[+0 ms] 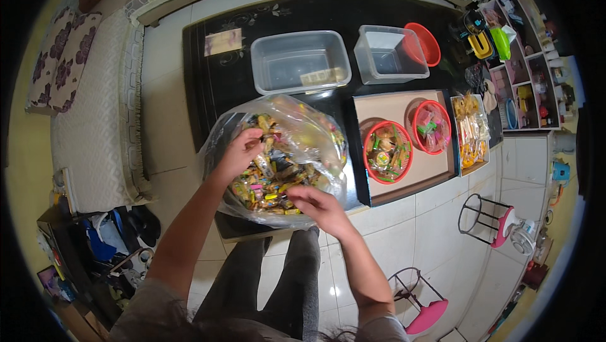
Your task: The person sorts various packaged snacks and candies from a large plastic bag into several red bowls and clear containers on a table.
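A large clear plastic bag [303, 126] stands with its mouth wide at the near edge of the black table, full of small wrapped candies [258, 188] in mixed colours. My left hand [242, 149] reaches in over its left side, fingers bent at the candies; whether something is pinched there is hidden. At the bag's near right side is my right hand [318, 205], its fingertips touching or just above the candies. I cannot tell if it holds anything. Behind the bag are a clear rectangular plastic tub [301, 39] and a smaller clear plastic container [369, 53].
To the right, a shallow box [428, 174] holds two red plastic baskets [387, 152] of wrapped sweets. A narrow box [473, 168] of packaged snacks adjoins it. A red bowl [430, 48] sits behind the smaller container. Pink-seated stools [428, 317] are on the tiled floor.
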A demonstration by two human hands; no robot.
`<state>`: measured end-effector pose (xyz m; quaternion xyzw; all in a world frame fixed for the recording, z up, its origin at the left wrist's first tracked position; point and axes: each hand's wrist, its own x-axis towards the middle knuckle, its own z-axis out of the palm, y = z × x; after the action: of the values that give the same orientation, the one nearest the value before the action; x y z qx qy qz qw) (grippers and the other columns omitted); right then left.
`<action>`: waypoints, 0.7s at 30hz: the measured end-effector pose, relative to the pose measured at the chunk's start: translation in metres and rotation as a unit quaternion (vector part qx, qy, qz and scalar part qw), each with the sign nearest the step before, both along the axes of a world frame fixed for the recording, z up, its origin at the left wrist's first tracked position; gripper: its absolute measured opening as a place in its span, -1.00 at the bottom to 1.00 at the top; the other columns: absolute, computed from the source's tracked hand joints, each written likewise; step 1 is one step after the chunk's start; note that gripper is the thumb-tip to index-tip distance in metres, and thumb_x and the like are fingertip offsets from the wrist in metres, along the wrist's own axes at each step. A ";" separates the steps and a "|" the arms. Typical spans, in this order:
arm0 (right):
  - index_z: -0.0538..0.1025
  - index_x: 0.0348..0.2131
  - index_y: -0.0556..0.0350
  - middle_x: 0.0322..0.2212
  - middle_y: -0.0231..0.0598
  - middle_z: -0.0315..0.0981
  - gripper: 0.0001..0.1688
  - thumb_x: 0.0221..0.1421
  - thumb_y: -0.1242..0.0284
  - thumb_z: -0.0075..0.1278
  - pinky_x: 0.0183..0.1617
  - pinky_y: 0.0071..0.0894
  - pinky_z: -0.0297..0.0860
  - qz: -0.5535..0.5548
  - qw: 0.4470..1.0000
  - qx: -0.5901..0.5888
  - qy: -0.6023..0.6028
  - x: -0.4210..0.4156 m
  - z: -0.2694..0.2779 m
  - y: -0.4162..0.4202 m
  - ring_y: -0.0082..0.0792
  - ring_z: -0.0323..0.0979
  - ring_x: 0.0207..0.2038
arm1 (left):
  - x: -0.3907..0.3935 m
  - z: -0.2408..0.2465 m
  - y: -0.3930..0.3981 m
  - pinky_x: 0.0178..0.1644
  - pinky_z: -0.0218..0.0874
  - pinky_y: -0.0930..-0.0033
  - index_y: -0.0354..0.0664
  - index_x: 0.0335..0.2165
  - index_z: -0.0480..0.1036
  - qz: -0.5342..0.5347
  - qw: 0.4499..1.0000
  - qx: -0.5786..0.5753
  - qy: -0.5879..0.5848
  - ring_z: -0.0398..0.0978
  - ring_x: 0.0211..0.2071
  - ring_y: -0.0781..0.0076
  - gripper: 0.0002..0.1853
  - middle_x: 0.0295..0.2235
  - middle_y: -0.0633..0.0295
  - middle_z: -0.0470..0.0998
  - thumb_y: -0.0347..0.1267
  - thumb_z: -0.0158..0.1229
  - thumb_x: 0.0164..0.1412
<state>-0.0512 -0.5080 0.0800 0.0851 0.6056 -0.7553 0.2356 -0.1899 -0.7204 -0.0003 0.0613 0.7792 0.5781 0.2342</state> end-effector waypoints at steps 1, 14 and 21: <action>0.36 -0.10 0.19 -0.24 -0.35 0.40 -0.66 0.07 0.57 -0.10 -0.07 -0.58 0.25 -0.013 1.000 0.016 0.019 -0.010 -0.016 -0.017 -0.54 0.33 -0.17 | -0.003 0.001 0.005 -0.08 0.19 0.44 -0.23 -0.11 0.29 -0.022 1.000 -0.020 0.008 0.36 -0.16 0.49 -0.61 -0.19 0.22 0.41 -0.46 0.11 0.04; 0.46 -0.24 0.02 -0.22 -0.13 0.36 -0.58 -0.24 0.44 0.07 0.00 -0.24 0.19 0.165 0.814 0.514 0.214 -0.072 -0.075 -0.034 -0.14 0.28 -0.11 | -0.012 0.029 -0.009 -0.34 0.27 0.27 -0.15 -0.51 0.50 -0.388 0.864 -0.316 0.053 0.47 -0.49 0.25 -0.79 -0.55 0.17 0.51 -0.23 0.16 -0.08; 0.30 -0.06 0.17 -0.17 0.02 0.33 -0.45 -0.13 0.48 -0.01 -0.01 -0.27 0.23 -0.013 0.852 0.449 0.269 -0.104 -0.084 -0.012 -0.10 0.31 -0.12 | -0.016 0.001 0.006 -0.18 0.26 0.23 -0.25 -0.25 0.40 -0.202 0.951 -0.177 0.156 0.46 -0.27 0.15 -0.73 -0.32 0.00 0.49 -0.42 0.02 0.00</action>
<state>-0.1555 -0.5205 -0.0039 -0.0168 0.9172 -0.3981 -0.0105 -0.2054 -0.7145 0.0008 0.2643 0.8670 0.3549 0.2291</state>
